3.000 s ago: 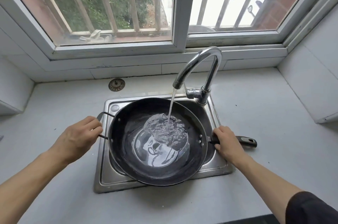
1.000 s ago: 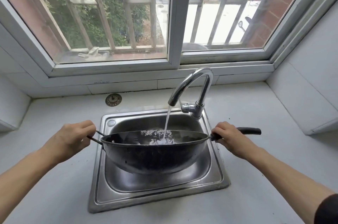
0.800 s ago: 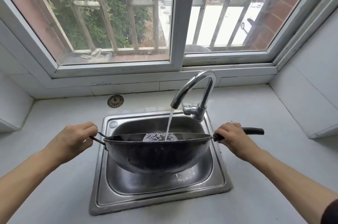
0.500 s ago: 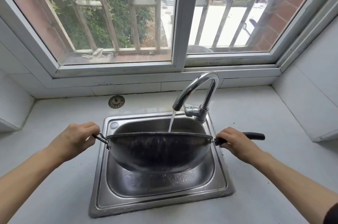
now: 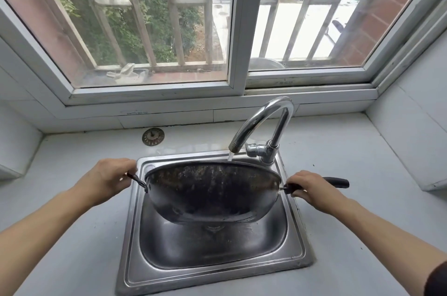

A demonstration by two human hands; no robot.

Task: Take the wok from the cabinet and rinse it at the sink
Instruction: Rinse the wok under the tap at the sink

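Grey bench [image 5: 72, 235] under a barred window [image 5: 150, 29], steel sink [image 5: 212, 278] sunk at centre. Going left to right: left hand [image 5: 108, 181] at 9 o'clock of the sink, fingers [image 5: 125, 165] curled tight round the wok's small loop handle; wok [image 5: 212, 194] held over the basin, tipped far forward so only its scorched underside faces the camera; right hand [image 5: 310, 189] at 3 o'clock, fingers wrapped round the long black handle [image 5: 336, 182].

Fetching from the cabinet evidently done; rinsing well under way, probably at the pouring-out stage. Likely left: perhaps another rinse, shutting off the tap [image 5: 263, 124], still running at 12 o'clock behind the rim.

Round about: drain strainer [image 5: 152, 136] lying loose on the bench at 11 o'clock, well apart. Only the tap spout sits close to the far rim; a knock against it seems the one risk.
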